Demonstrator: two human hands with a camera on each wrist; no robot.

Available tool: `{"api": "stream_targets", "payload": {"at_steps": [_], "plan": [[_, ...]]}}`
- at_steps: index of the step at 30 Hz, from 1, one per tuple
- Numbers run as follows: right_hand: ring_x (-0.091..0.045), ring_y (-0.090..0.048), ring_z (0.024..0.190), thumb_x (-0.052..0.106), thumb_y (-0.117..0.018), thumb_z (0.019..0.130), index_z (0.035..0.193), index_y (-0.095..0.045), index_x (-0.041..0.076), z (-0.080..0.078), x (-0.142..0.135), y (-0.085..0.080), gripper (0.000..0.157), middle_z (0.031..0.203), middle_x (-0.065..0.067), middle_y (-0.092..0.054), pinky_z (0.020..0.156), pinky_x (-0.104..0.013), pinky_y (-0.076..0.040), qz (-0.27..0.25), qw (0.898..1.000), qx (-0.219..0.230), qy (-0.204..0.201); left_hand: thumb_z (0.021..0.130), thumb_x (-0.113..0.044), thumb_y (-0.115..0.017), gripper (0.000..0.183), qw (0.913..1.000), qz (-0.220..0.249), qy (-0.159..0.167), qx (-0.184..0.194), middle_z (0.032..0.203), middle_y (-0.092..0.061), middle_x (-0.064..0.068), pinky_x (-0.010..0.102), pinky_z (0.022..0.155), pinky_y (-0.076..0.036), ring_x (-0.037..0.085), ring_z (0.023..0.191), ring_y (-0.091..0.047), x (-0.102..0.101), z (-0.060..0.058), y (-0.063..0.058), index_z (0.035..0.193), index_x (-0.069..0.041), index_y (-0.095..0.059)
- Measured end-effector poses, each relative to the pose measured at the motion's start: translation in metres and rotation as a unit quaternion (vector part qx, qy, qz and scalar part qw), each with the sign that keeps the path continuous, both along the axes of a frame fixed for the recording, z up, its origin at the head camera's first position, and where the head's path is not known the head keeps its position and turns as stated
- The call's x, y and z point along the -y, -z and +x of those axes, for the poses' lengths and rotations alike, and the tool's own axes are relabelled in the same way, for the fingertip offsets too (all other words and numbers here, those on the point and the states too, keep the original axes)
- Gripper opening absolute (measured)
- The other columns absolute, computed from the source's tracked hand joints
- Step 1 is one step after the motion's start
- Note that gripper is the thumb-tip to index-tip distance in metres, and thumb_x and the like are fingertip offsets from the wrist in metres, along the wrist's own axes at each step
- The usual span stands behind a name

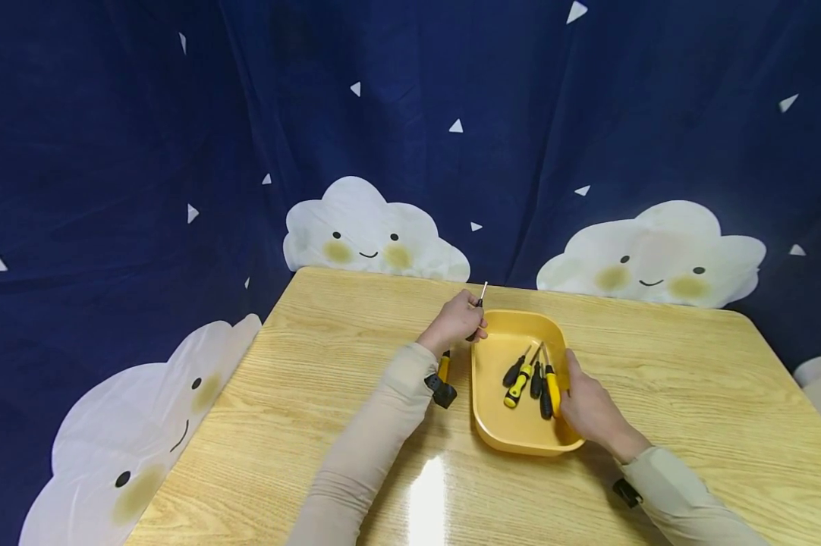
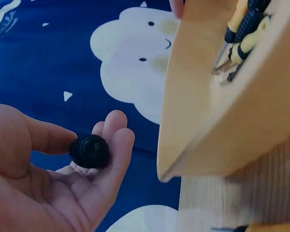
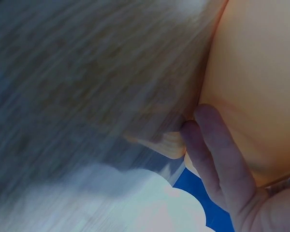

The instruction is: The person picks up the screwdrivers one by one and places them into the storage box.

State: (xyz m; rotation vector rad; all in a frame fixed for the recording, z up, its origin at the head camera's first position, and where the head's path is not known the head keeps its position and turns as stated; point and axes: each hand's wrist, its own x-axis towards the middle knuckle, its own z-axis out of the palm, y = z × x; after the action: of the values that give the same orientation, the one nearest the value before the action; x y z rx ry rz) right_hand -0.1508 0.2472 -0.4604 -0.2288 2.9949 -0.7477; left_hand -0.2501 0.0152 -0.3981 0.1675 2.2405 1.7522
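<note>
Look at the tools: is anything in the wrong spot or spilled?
One yellow-handled tool lies on the table outside the yellow tray, which looks odd because other tools lie inside. I see nothing spilled.

"Where could a hand pass?"
"Down the left edge of the worktop (image 1: 281,356)."
"And into the tray (image 1: 495,409)?"
"Over its near edge; the left hand (image 1: 458,318) blocks its far-left corner, the right hand (image 1: 593,407) its right edge."

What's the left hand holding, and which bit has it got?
A screwdriver: the left hand holds it by its black handle.
</note>
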Motion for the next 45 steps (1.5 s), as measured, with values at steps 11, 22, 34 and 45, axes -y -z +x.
{"api": "stream_targets", "payload": {"at_steps": [11, 22, 34, 45], "plan": [[-0.022, -0.053, 0.061, 0.0, -0.042, 0.088, 0.145, -0.006, -0.011, 0.001, -0.001, 0.0, 0.069, 0.098, -0.035, -0.059, 0.054, -0.035, -0.045, -0.001, 1.0, -0.002, -0.002, 0.097, -0.005, -0.045, 0.004, 0.9989, 0.039, 0.005, 0.027, 0.079, -0.062, 0.02, 0.031, 0.056, -0.054, 0.035, 0.073, -0.067, -0.028, 0.008, -0.001, 0.101, -0.003, -0.044], [-0.023, -0.054, 0.062, 0.0, -0.042, 0.087, 0.144, -0.008, -0.012, 0.0, -0.001, 0.001, 0.068, 0.098, -0.037, -0.058, 0.053, -0.035, -0.045, 0.003, 1.0, -0.008, 0.0, 0.099, -0.006, -0.041, 0.004, 0.9977, 0.041, 0.027, 0.047, 0.071, -0.058, 0.013, 0.043, 0.067, -0.055, 0.034, 0.072, -0.066, -0.055, 0.017, 0.008, 0.097, -0.003, -0.043], [-0.024, -0.054, 0.062, 0.001, -0.042, 0.088, 0.145, -0.006, -0.011, -0.001, -0.001, 0.002, 0.069, 0.099, -0.037, -0.057, 0.053, -0.036, -0.045, -0.004, 1.0, -0.007, 0.0, 0.1, -0.007, -0.042, 0.014, 0.9958, 0.051, 0.034, 0.068, 0.081, -0.062, 0.025, 0.051, 0.078, -0.052, 0.045, 0.087, -0.063, -0.073, 0.02, 0.019, 0.092, 0.003, -0.047], [-0.023, -0.052, 0.06, 0.001, -0.041, 0.088, 0.145, -0.005, -0.011, -0.002, -0.001, 0.0, 0.069, 0.078, -0.023, -0.06, 0.053, -0.036, -0.044, 0.001, 1.0, 0.009, 0.002, 0.097, -0.004, -0.047, 0.019, 0.9946, 0.033, 0.049, 0.086, 0.067, -0.06, 0.018, 0.043, 0.065, -0.056, 0.039, 0.078, -0.065, -0.085, 0.021, 0.028, 0.084, 0.008, -0.054]]}}
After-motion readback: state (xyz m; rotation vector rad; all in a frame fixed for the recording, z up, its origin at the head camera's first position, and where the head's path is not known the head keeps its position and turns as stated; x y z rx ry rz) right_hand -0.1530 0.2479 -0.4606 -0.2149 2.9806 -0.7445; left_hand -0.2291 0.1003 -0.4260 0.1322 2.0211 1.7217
